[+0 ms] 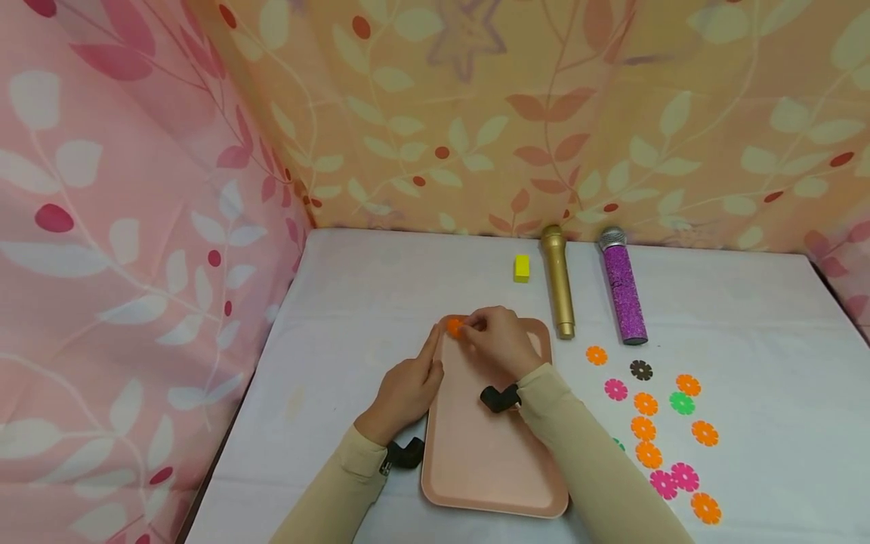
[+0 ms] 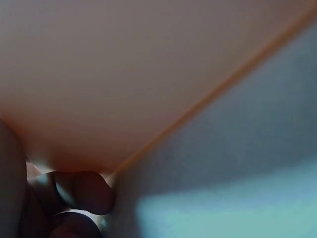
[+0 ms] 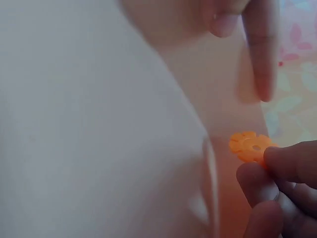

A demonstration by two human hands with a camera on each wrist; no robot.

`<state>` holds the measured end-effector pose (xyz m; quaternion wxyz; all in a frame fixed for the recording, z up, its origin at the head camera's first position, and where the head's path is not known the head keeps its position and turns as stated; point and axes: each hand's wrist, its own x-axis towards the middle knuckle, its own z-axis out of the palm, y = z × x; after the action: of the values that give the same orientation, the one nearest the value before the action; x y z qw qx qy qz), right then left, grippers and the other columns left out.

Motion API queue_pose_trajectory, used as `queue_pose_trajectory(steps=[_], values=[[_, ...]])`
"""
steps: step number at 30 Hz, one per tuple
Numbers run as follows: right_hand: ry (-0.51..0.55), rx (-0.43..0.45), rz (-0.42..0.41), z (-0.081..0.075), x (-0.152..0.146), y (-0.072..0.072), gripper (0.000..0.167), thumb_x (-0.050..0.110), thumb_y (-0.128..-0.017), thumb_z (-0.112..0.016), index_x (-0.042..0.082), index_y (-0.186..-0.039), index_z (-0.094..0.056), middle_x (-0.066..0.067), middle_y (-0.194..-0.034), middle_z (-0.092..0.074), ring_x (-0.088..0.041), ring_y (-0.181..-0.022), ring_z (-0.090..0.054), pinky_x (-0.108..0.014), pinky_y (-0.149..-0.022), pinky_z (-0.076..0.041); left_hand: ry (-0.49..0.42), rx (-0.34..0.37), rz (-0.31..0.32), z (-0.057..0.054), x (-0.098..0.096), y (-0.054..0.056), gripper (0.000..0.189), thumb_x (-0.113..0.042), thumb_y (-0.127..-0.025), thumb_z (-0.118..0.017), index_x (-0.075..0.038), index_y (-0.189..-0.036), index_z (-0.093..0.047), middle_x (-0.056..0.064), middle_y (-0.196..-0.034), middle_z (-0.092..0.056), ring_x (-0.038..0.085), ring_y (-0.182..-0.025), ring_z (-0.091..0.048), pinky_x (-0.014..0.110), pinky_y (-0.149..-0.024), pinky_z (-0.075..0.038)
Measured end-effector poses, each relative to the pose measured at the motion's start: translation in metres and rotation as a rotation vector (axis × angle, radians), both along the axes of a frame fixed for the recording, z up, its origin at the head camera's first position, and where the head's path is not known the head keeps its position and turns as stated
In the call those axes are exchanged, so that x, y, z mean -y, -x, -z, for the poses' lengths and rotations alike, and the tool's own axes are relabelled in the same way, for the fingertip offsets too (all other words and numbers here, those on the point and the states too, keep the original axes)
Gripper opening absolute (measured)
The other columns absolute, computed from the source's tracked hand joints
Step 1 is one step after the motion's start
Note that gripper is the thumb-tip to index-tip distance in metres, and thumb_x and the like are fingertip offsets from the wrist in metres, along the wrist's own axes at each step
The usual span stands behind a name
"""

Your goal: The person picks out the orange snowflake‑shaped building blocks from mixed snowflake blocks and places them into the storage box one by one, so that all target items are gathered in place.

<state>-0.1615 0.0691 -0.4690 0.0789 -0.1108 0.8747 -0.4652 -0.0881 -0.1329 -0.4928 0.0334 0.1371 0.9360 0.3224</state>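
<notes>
My right hand pinches an orange, notched flower-shaped plastic disc between thumb and fingertips. It holds the disc over the far left corner of a pink rectangular tray. Along the tray's left edge lies my left hand, its index finger stretched toward the same corner and its thumb at the rim. In the left wrist view, dim fingers show close to the tray's edge. More flower discs in orange, pink, green and black lie scattered right of the tray.
Beyond the tray stand a small yellow block, a gold microphone and a purple glittery microphone lying on the white tablecloth. Floral cloth hangs behind and at the sides. Black wrist cameras sit at both cuffs.
</notes>
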Motion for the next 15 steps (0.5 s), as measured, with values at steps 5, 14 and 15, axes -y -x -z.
queue_pose_trajectory(steps=[5, 14, 15], values=[[-0.016, 0.004, -0.003, 0.0086, 0.0016, 0.0007, 0.014, 0.016, -0.095, -0.071, 0.009, -0.093, -0.082, -0.001, -0.089, -0.076, -0.018, -0.081, -0.065, -0.034, -0.077, -0.054, 0.018, -0.016, -0.006, -0.0013, 0.0001, -0.0006, 0.065, -0.022, -0.108, -0.045, -0.009, -0.168, -0.025, -0.003, -0.058, -0.048, 0.015, -0.055, -0.049, 0.037, -0.056, -0.043], [-0.09, 0.003, 0.038, 0.012, 0.0012, -0.0007, 0.015, 0.018, -0.092, -0.072, 0.013, -0.08, -0.078, 0.003, -0.073, -0.067, -0.015, -0.065, -0.057, -0.029, -0.065, -0.047, 0.006, -0.02, -0.013, -0.0018, -0.0014, -0.0008, 0.065, -0.022, -0.108, -0.047, -0.01, -0.168, -0.026, -0.004, -0.057, -0.045, 0.013, -0.051, -0.044, 0.034, -0.052, -0.039], [-0.094, 0.013, 0.04, 0.0125, 0.0015, -0.0008, 0.016, 0.02, -0.092, -0.073, 0.013, -0.078, -0.077, 0.003, -0.071, -0.065, -0.014, -0.063, -0.056, -0.029, -0.063, -0.046, 0.005, -0.018, -0.013, -0.0019, -0.0014, -0.0007, 0.065, -0.022, -0.108, -0.047, -0.01, -0.168, -0.026, -0.004, -0.057, -0.044, 0.013, -0.051, -0.044, 0.034, -0.052, -0.039]])
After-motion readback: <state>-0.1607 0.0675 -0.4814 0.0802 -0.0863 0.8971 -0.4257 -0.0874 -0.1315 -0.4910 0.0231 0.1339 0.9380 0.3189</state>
